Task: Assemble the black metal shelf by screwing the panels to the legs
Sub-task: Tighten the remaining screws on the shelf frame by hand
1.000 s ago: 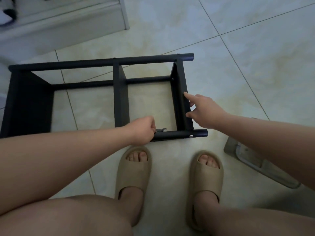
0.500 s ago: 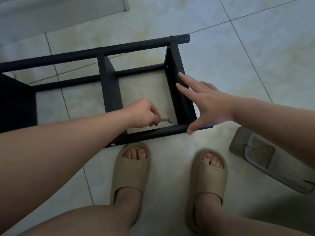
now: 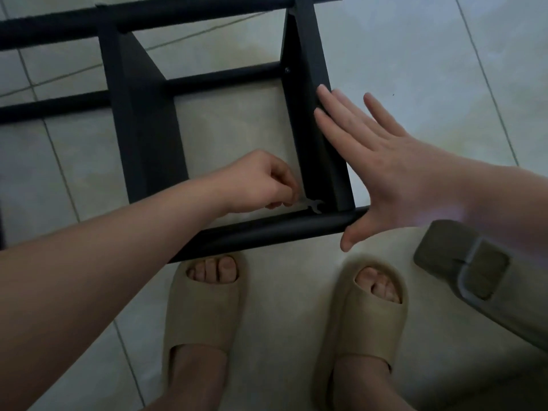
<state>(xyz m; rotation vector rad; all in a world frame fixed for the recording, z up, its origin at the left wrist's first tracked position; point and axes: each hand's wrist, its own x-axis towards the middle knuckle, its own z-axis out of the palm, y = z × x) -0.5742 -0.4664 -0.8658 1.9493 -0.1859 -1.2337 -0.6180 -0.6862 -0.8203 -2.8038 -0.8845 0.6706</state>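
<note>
The black metal shelf (image 3: 142,114) lies on its side on the tiled floor, its round legs running left to right. My left hand (image 3: 258,182) reaches inside the frame and pinches a small flat silver wrench (image 3: 312,205), whose open jaw sits at the inner corner where the end panel (image 3: 314,120) meets the near leg (image 3: 267,232). My right hand (image 3: 382,164) is spread flat with straight fingers against the outer face of that end panel, the thumb by the leg's end.
My two feet in beige slippers (image 3: 207,304) stand just in front of the near leg. A grey-green object with a strap (image 3: 474,271) lies on the floor at the right. Pale floor tiles (image 3: 430,54) surround the shelf.
The view has come closer to the shelf's end corner. My left hand has carried the wrench right, into the corner by the end panel. My right hand stays spread on the panel.
</note>
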